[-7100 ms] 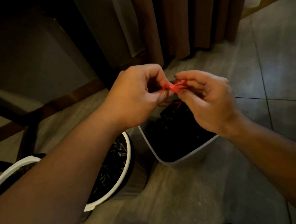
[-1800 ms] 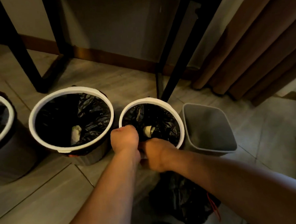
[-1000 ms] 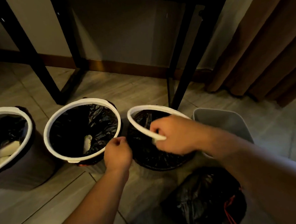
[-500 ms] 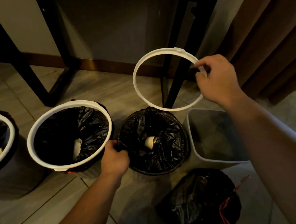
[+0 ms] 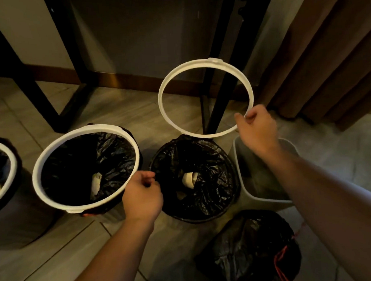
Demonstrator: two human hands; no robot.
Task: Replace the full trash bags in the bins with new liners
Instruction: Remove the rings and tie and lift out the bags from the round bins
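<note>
1. Change: the ring (image 5: 215, 60) that clamped the liner (image 5: 204, 193) on the middle bin (image 5: 197, 218) 1 second ago is now off and raised clear above it.
2. Right hand (image 5: 257, 132): fingers and thumb pinch the ring's near edge.
3. Left hand (image 5: 142, 196): fingers curled on the liner-covered rim at the bin's left side, apparently steadying it.
4. Result: the liner is unclamped, folded over the rim, with a pale item inside. It can now be gathered and lifted out.
5. Status: 1 tied bag (image 5: 250, 248) lies on the floor, near the grey bin (image 5: 242, 180), which has no liner. The left bin (image 5: 52, 151) has its ring fitted.
</note>
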